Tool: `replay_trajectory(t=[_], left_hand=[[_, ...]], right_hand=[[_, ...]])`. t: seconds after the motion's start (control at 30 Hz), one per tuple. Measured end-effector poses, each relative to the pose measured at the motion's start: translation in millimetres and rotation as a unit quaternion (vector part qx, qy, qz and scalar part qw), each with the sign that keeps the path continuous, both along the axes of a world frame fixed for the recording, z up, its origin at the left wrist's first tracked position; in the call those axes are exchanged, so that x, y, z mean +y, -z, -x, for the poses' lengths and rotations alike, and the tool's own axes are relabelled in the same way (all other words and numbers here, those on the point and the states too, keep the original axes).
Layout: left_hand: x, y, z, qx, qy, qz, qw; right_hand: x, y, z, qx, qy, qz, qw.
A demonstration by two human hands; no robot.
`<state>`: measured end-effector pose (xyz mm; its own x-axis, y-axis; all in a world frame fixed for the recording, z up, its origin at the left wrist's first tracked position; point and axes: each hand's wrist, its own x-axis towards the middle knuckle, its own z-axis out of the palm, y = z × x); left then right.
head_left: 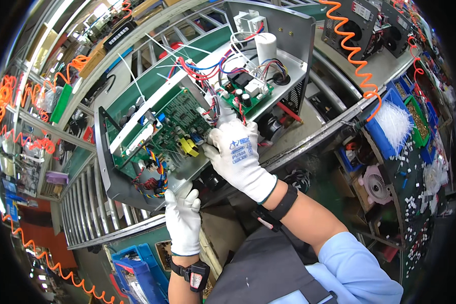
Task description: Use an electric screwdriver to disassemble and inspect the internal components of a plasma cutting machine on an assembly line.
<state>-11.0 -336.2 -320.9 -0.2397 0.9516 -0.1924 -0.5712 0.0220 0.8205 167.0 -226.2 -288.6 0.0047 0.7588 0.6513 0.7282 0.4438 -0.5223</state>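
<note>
A grey metal equipment chassis (pixel 294 35), open toward me, rests tilted across the roller line. My gloved right hand (pixel 238 157) reaches into its middle, fingers bent in beside a bundle of wires (pixel 212 107). What those fingers hold, if anything, is hidden. To its left stands a large green circuit board (pixel 180 114) with a yellow component (pixel 189 147). Beyond the hand are a smaller green board (pixel 253 97) and a white cylinder (pixel 266 48). My gloved left hand (pixel 183 220) is at the chassis's near edge, thumb apart from loosely bent fingers, near a multicoloured harness (pixel 159 175).
Metal rollers (pixel 93 197) run under and beside the chassis. Orange coiled hoses (pixel 349 45) hang at both sides. On the right are a blue bin of white ties (pixel 390 126) and a small fan (pixel 376 185). Blue bins (pixel 137 273) stand at lower left.
</note>
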Motion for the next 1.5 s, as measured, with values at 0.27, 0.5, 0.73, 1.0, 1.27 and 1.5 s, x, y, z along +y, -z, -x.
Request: replay_trajectory(t=[0.27, 0.5, 0.73, 1.0, 1.27, 1.5], left_hand=[[4.1, -1.5, -9.1, 0.039, 0.006, -0.008, 0.999], [-13.4, -28.1, -17.5, 0.316, 0.07, 0.104, 0.94], [29.7, -57.1, -84.3, 0.703, 0.11, -0.118, 0.693], [40.7, -54.6, -83.5, 0.711, 0.139, -0.122, 0.678], [41.0, -47.0, -68.1, 0.677, 0.156, -0.175, 0.697], [11.7, -66.1, -74.8, 0.605, 0.125, -0.128, 0.776]], right_hand=[[5.0, -1.2, 1.9, -0.015, 0.02, 0.022, 0.999], [-23.0, 5.6, -61.3, 0.049, -0.1, -0.021, 0.994], [-34.5, 18.6, -98.5, 0.027, -0.099, 0.131, 0.986], [-34.2, 29.7, -88.4, 0.123, -0.088, 0.048, 0.987], [-28.7, 14.3, -69.9, 0.1, -0.106, -0.006, 0.989], [-68.8, -1.2, -53.0, 0.154, -0.295, 0.076, 0.94]])
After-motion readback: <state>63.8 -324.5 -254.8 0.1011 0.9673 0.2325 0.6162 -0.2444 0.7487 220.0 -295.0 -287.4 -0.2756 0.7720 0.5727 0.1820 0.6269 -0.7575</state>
